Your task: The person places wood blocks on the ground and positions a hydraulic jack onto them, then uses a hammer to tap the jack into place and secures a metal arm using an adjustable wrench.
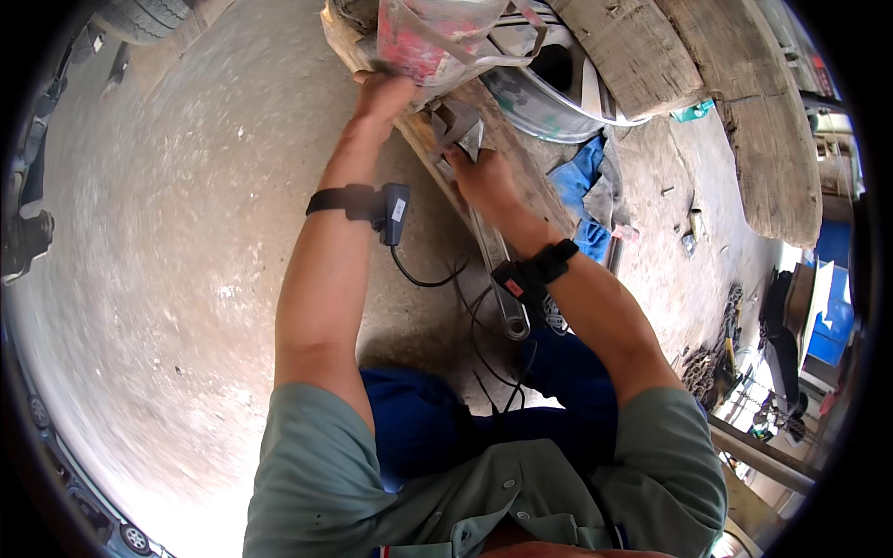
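Observation:
A large adjustable wrench (490,240) slants along a weathered wooden beam (520,160), its jaw end up by the bucket and its handle end pointing back at my knees. My right hand (483,174) is wrapped around it just below the jaws. Farther up and to the left, my left hand (387,96) is at the beam's edge, beside the base of a worn red bucket (436,49). Blur hides whether its fingers hold anything. Both my wrists carry black strapped devices, and a thin cable (425,284) runs from the left one.
Right of the beam lies a metal wheel rim (541,115), with thick timbers (631,59) over it. A blue cloth (579,178) rests on the concrete floor. Chains (701,376) are heaped at the right. A tyre (143,17) shows at the upper left.

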### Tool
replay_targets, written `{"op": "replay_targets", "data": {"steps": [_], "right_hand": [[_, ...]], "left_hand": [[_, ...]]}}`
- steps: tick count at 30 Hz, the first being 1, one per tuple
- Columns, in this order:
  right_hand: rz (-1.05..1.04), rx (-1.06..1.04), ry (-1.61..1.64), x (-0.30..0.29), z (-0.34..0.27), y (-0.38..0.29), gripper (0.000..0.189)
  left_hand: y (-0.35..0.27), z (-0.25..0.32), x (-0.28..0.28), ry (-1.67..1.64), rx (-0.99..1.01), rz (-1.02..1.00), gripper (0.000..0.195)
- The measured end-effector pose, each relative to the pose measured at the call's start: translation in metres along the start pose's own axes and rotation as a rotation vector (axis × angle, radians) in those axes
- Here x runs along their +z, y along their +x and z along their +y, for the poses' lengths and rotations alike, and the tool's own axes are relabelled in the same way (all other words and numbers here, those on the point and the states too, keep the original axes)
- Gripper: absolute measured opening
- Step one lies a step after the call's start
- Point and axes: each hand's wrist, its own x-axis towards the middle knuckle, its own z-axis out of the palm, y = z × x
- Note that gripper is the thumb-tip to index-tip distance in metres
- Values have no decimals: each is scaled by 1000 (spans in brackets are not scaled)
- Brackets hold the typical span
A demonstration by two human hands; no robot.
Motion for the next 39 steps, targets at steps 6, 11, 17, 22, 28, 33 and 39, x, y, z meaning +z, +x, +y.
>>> {"op": "replay_targets", "data": {"steps": [6, 11, 17, 22, 28, 33, 39], "right_hand": [[17, -35, 8, 7, 0, 6, 52], [-165, 209, 242, -3, -19, 3, 48], [-406, 348, 577, -13, -8, 8, 42], [-422, 325, 578, -12, -13, 5, 42], [-409, 367, 551, -14, -14, 4, 42], [-430, 254, 529, -11, -14, 0, 40], [-590, 533, 872, -26, -31, 11, 22]], "left_hand": [[3, -3, -2, -9, 15, -3, 66], [2, -3, -2, -41, 4, 42, 69], [-4, 9, 4, -51, -16, 70, 69], [-1, 5, -3, -32, -13, 18, 71], [-2, 3, 0, 37, -7, 38, 89], [4, -6, -2, 36, -9, 76, 87], [-3, -4, -2, 36, -91, 23, 42]]}}
